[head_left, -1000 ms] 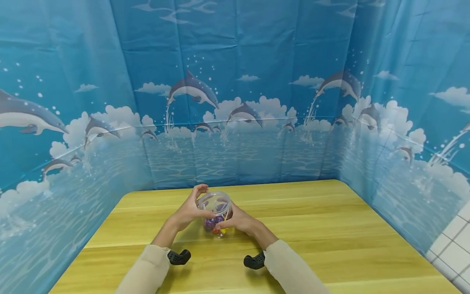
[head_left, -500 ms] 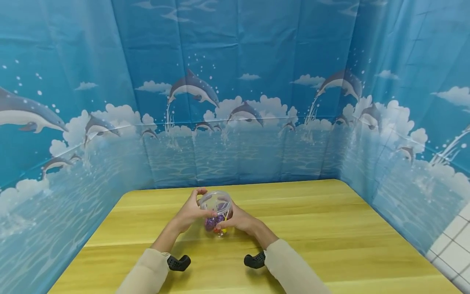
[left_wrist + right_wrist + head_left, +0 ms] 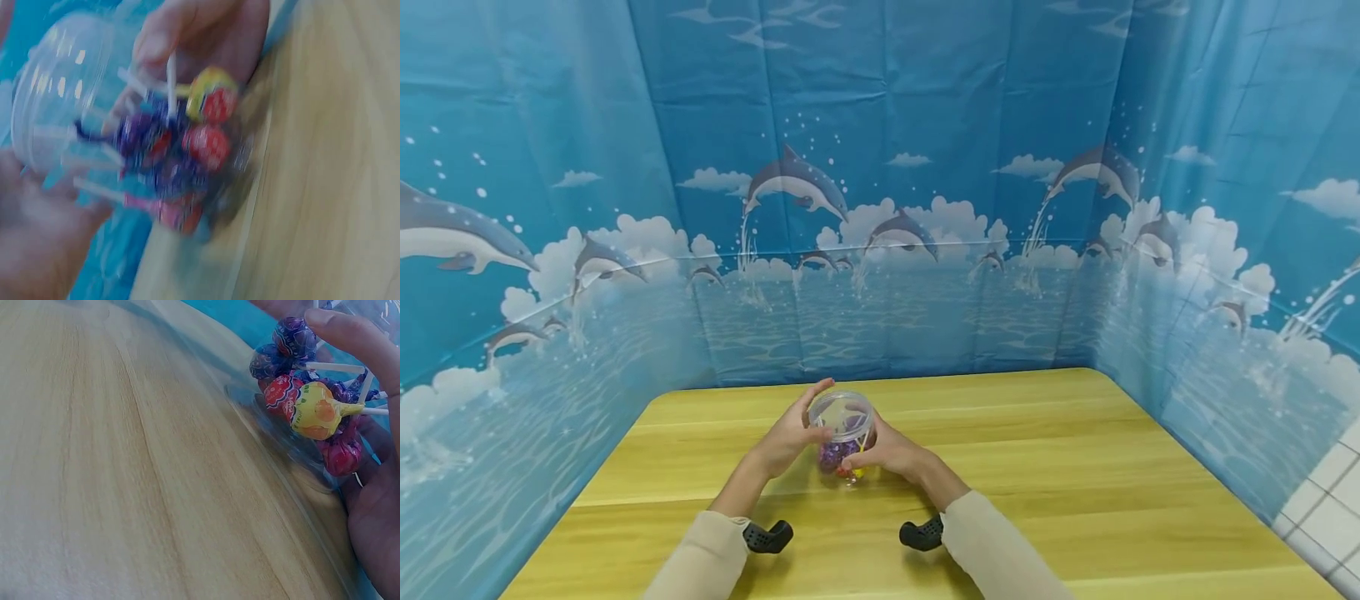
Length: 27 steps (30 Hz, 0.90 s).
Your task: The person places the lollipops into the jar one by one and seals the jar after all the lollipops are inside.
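A clear plastic jar with a clear lid is tilted over the table. Inside it are several wrapped lollipops, purple, red, yellow and pink. My right hand grips the jar's body, thumb across the near side and fingers behind. Around the lid is my left hand, its thumb by the near edge and its fingers stretched out along the far left side. The left wrist view is blurred, and there the left hand appears loosely spread beside the lid.
The yellow wood-grain table lies beneath both arms. A blue dolphin-print curtain hangs along the back and sides. Black wrist mounts stick out from both sleeves. White tiles show at the lower right.
My left hand's fingers have straightened, and its thumb has shifted slightly left along the lid. My right hand and the jar stay almost in place.
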Motion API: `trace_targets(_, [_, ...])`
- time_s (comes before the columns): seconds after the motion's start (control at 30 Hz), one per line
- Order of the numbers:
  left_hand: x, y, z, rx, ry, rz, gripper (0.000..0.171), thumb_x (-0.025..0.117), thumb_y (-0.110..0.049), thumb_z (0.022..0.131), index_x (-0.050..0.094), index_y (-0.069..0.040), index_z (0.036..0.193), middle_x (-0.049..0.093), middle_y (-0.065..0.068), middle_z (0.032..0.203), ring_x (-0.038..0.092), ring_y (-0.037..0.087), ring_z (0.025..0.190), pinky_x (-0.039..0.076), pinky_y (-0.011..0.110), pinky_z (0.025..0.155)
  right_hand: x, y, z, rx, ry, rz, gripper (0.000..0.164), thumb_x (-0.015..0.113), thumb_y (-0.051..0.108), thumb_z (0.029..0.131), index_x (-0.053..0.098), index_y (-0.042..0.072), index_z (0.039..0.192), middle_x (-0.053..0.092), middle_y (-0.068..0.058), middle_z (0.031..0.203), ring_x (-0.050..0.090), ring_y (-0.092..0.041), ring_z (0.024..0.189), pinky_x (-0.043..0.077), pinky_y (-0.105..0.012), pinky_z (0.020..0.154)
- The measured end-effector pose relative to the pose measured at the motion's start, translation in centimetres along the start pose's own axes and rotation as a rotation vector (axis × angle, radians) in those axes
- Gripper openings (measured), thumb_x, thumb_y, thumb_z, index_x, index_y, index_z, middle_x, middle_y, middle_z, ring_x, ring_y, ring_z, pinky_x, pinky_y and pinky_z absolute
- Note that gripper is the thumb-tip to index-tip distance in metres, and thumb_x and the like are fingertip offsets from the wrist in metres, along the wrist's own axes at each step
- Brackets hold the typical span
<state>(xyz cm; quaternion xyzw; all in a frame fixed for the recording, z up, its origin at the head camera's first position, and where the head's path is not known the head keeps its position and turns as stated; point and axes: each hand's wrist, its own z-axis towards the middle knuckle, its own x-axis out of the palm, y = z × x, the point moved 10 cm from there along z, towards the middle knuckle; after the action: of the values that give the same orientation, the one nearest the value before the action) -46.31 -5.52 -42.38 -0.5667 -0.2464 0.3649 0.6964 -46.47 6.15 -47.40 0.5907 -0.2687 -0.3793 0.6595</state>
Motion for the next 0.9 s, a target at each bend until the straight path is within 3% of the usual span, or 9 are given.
trace_targets(0.1, [-0.3,-0.1,0.1,-0.017,-0.129,0.068,0.092,0.083,-0.010,0.088,0.024,-0.012,0.158,0.032,0.024,0.156,0.050,0.044,0.129,0.053,0.041,0.092,0.1,0.1,0.0,-0.004,0.004,0.008,0.098,0.080,0.005,0.090,0.016,0.018,0.163,0.048,-0.013,0.142,0.055,-0.028,0.125,0.048,-0.041,0.102])
trace_targets(0.2, [-0.5,0.3,-0.2,-0.045,-0.187,0.085,0.087,0.085,-0.006,0.085,0.029,-0.008,0.151,0.040,0.025,0.149,0.052,0.043,0.126,0.055,0.040,0.088,0.1,-0.1,0.0,0.001,0.005,0.004,0.100,0.081,0.004,0.089,0.015,0.019,0.163,0.047,-0.012,0.143,0.053,-0.027,0.127,0.048,-0.040,0.102])
trace_targets(0.37, [-0.5,0.5,-0.4,-0.025,-0.160,0.060,0.079,0.079,-0.003,0.090,0.034,-0.006,0.154,0.035,0.022,0.153,0.049,0.044,0.131,0.055,0.040,0.089,0.0,-0.2,-0.1,0.011,-0.007,-0.014,0.100,0.082,0.005,0.088,0.016,0.019,0.163,0.047,-0.012,0.143,0.052,-0.027,0.127,0.048,-0.040,0.102])
trace_targets(0.5, [-0.8,0.8,-0.1,-0.021,-0.082,0.020,0.074,0.069,0.004,0.095,0.035,-0.010,0.158,0.031,0.020,0.158,0.044,0.043,0.136,0.053,0.039,0.093,-0.2,-0.1,-0.1,0.018,-0.022,-0.010,0.100,0.082,0.007,0.088,0.017,0.020,0.163,0.048,-0.012,0.142,0.054,-0.027,0.126,0.048,-0.041,0.102])
trace_targets(0.63, [-0.9,1.0,-0.1,-0.030,-0.017,0.013,0.075,0.067,0.000,0.098,0.029,-0.009,0.162,0.027,0.018,0.162,0.039,0.042,0.141,0.049,0.037,0.099,-0.2,-0.2,-0.1,0.016,-0.017,-0.003,0.102,0.083,0.007,0.088,0.015,0.020,0.163,0.048,-0.012,0.143,0.054,-0.027,0.126,0.048,-0.041,0.103])
trace_targets(0.73, [-0.8,0.9,-0.1,-0.035,-0.026,0.029,0.082,0.072,-0.004,0.096,0.027,-0.010,0.163,0.027,0.017,0.163,0.039,0.040,0.141,0.049,0.037,0.100,-0.2,-0.3,0.0,0.011,-0.022,-0.001,0.104,0.084,0.008,0.087,0.014,0.020,0.164,0.048,-0.012,0.143,0.054,-0.027,0.126,0.048,-0.040,0.102])
trace_targets(0.9, [-0.4,0.5,-0.1,-0.041,-0.116,0.069,0.093,0.084,-0.009,0.087,0.028,-0.009,0.161,0.036,0.020,0.155,0.048,0.041,0.131,0.052,0.040,0.093,-0.4,-0.4,0.0,0.004,-0.035,0.015,0.104,0.084,0.006,0.086,0.015,0.019,0.164,0.047,-0.013,0.143,0.054,-0.028,0.126,0.049,-0.039,0.101])
